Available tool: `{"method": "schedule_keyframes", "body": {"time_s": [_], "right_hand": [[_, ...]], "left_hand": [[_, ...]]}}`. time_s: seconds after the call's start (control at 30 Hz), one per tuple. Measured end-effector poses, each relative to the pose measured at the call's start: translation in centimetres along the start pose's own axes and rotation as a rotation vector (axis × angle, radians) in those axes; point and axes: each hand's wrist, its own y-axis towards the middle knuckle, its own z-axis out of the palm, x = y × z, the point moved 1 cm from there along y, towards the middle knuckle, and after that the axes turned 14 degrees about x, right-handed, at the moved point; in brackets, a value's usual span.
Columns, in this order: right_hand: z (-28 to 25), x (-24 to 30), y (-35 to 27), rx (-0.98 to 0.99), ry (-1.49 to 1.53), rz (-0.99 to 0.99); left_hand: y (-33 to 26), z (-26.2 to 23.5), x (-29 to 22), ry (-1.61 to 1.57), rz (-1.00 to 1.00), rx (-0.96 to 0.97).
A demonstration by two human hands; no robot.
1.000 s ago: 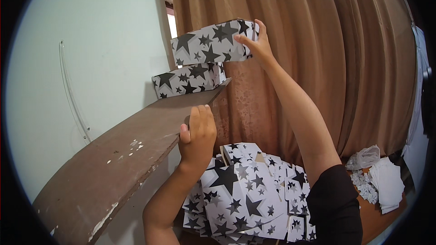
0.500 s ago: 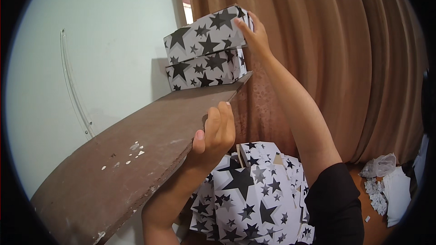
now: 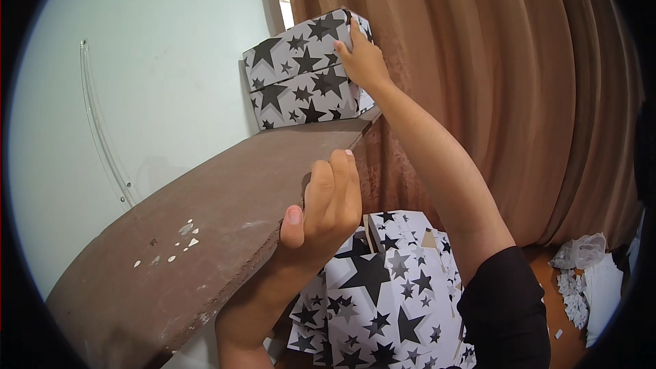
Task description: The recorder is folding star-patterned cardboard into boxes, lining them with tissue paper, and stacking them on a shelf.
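Two white boxes printed with black and grey stars are stacked at the far end of a brown shelf [image 3: 225,205]. The upper star box [image 3: 301,48] rests on the lower star box [image 3: 304,99]. My right hand [image 3: 361,61] presses against the right side of the upper box, fingers spread over its edge. Closer to me, my left hand [image 3: 326,208] grips the front edge of the shelf, thumb on top.
A pile of more star-printed boxes [image 3: 376,294] lies below the shelf. A brown curtain [image 3: 492,82] hangs behind. A pale wall [image 3: 157,75] carries a clear curved strip [image 3: 102,130]. White paper scraps [image 3: 581,280] lie on the floor at right.
My right hand has set the upper star box down onto the lower one and squared it up. The view has moved closer to the shelf; my left hand keeps its grip.
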Motion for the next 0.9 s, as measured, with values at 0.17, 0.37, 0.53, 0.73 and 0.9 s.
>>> {"method": "schedule_keyframes", "body": {"time_s": [0.17,0.37,0.53,0.73,0.9], "right_hand": [[-0.2,1.3,0.0,0.092,-0.055,0.098],[1.2,-1.1,-3.3,0.063,-0.117,0.391],[1.5,-3.3,-3.0,0.310,0.122,0.200],[0.8,-2.6,-3.9,0.388,0.266,0.148],[1.6,-1.9,-3.7,0.412,0.288,0.197]], "left_hand": [[-0.1,-0.2,0.1,0.033,0.015,0.019],[0.0,0.6,-0.3,0.010,0.001,-0.005],[-0.1,-0.1,-0.5,-0.030,0.027,0.017],[1.0,0.2,-1.6,-0.062,0.031,0.068],[1.9,-0.2,-1.8,-0.081,0.046,0.090]]}}
